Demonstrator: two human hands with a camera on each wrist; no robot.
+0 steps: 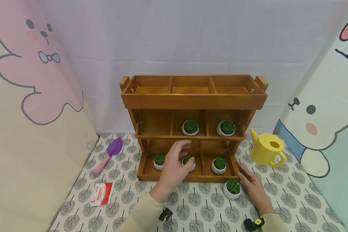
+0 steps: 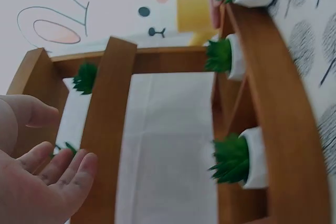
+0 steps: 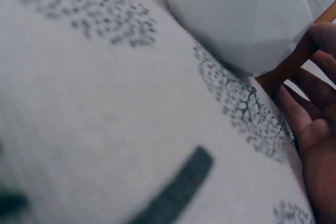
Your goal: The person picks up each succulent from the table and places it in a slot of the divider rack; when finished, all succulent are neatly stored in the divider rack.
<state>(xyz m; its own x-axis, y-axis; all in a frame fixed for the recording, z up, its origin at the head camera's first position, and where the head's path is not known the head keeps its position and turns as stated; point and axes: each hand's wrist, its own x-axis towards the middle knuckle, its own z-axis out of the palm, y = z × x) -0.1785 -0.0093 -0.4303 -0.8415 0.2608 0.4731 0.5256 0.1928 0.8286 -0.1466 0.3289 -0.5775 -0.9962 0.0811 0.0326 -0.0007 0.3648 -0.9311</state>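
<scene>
A brown wooden tiered shelf (image 1: 194, 102) stands at the middle of the table, with small green succulents in white pots on its middle and bottom tiers. In front of it my left hand (image 1: 174, 166) is raised, thumb and fingers bent apart with nothing between them. It partly covers the bottom tier's middle succulent (image 1: 188, 159). At the bottom tier's right end my right hand (image 1: 253, 188) touches the shelf's side with its fingers. Just left of that hand, another potted succulent (image 1: 232, 188) stands on the cloth; its white pot (image 3: 241, 19) is close in the right wrist view.
A yellow watering can (image 1: 266, 149) stands right of the shelf. On the left lie a trowel (image 1: 108, 154) with purple blade and pink handle, and a red-and-white packet (image 1: 102, 194). Tree-patterned cloth (image 1: 207, 212) covers the table. Curtains with cartoon animals surround it.
</scene>
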